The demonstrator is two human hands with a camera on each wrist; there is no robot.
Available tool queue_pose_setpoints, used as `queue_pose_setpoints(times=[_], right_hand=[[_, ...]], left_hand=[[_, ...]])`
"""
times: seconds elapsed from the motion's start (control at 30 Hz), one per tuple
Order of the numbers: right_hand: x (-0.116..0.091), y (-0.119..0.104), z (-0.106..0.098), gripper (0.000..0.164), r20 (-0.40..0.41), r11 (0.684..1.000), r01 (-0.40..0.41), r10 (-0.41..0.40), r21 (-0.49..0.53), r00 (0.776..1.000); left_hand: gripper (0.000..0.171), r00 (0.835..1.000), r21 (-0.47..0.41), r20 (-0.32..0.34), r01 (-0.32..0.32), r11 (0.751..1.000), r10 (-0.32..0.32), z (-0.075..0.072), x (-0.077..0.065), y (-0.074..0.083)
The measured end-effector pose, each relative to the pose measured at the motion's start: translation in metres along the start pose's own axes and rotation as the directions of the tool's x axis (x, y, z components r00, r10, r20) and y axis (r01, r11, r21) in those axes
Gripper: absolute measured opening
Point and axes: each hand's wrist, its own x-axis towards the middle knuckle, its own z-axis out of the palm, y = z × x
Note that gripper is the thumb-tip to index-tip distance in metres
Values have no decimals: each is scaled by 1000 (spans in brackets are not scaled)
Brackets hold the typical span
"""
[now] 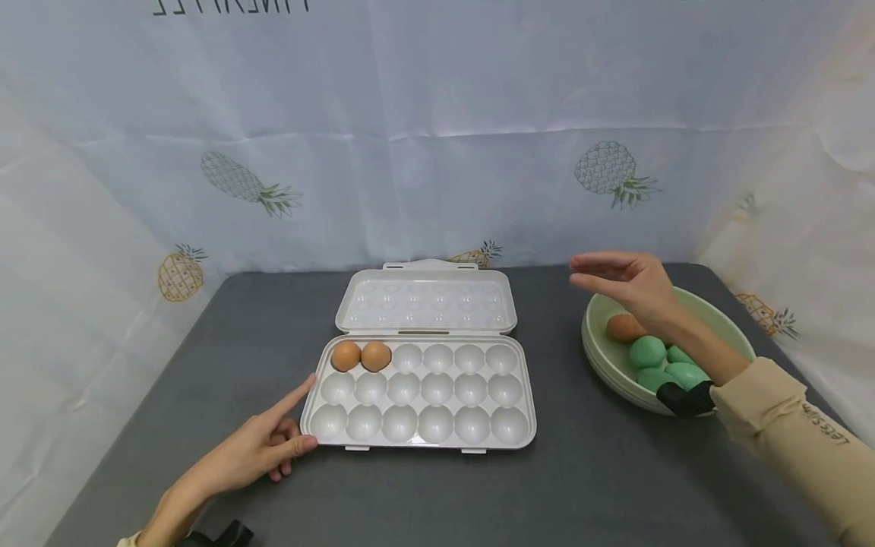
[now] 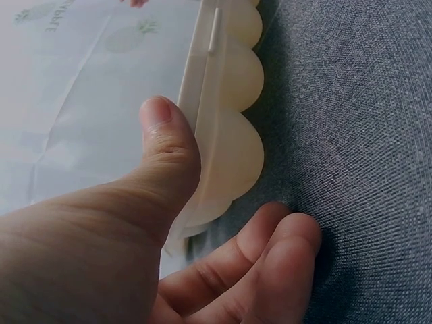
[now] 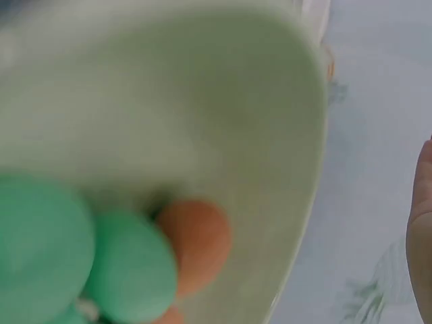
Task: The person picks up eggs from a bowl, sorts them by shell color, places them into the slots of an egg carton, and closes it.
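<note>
Head view, left hand [image 1: 249,448] touching an egg tray's [image 1: 435,424] left edge, index finger and thumb spread wide, two brown eggs [image 1: 361,355] at the tray's back left, right hand [image 1: 636,282] raised near a green bowl [image 1: 596,366] of eggs [image 1: 646,352], fingers [image 1: 604,259] straight, narrowly parted from the thumb.

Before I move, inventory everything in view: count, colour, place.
Flat table: one, dark grey, foreground
Pineapple-printed cloth: count unclear, whitish, behind and beside table
Hinged plastic egg tray: one, white, mid-table, lid open
Smooth brown eggs: two, brown, left end of tray's back row
Round bowl: at least one, pale green, table's right
Oval green eggs: at least four, green, in bowl
Brown egg: at least one, brown, in bowl
Wrist gear: two, black, wrists
Fabric sleeves: two, beige, forearms
Left hand: one, bare, at tray's left edge
Right hand: one, bare, above bowl
</note>
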Motion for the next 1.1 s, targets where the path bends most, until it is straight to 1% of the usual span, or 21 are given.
queue_pose_setpoints(times=[0.07, 0.23, 0.3, 0.4, 0.5, 0.57, 0.67, 0.73, 0.8, 0.87, 0.97, 1.03, 1.1], right_hand=[[-3, 1, -12, 32, -22, 1000, -10, 10, 3, 1000], [-7, 7, -44, 34, -5, 991, 36, -36, 130, 999], [-9, 13, -56, 35, 1, 984, 34, -34, 174, 999], [-11, 22, -70, 37, 0, 988, 0, 0, 151, 1000], [-13, 29, -82, 38, -9, 996, -49, 50, 77, 999], [-13, 32, -88, 39, -31, 996, -91, 91, 15, 995], [-13, 35, -96, 40, -64, 982, -145, 138, -123, 988], [-13, 36, -101, 41, -86, 963, -182, 167, -200, 982], [-14, 36, -104, 41, -95, 937, -214, 195, -275, 976], [-14, 35, -107, 41, -90, 918, -245, 228, -312, 969], [-13, 34, -109, 40, -61, 880, -267, 265, -392, 962], [-12, 34, -108, 43, -31, 852, -262, 279, -453, 960], [-11, 36, -107, 48, 0, 837, -248, 285, -488, 959]], left_hand=[[88, 1000, 1, 0, -1, 1000, 1, 1, 0, 0], [88, 1000, 9, -1, -1, 1000, 1, 1, 1, 0], [88, 1000, 8, 1, 4, 1000, -4, 1, 1, 1], [88, 1000, 2, 4, 12, 1000, -12, 1, 1, 1], [88, 1000, -1, 4, 12, 1000, -12, 1, 1, 1], [88, 1000, -1, 1, 8, 1000, -8, 1, 0, 1], [88, 1000, 1, 0, 4, 1000, -4, 1, 0, 1], [88, 1000, 1, 1, 4, 1000, -4, 1, 0, 1], [88, 1000, -1, 5, 7, 1000, -7, 0, 0, 1], [89, 1000, -4, 8, 9, 1000, -9, 0, 1, 1], [89, 1000, -5, 11, 7, 1000, -7, 0, 1, 1], [89, 1000, -6, 11, 4, 1000, -4, 0, 1, 1], [88, 1000, -4, 8, 3, 1000, -3, 0, 1, 1]])
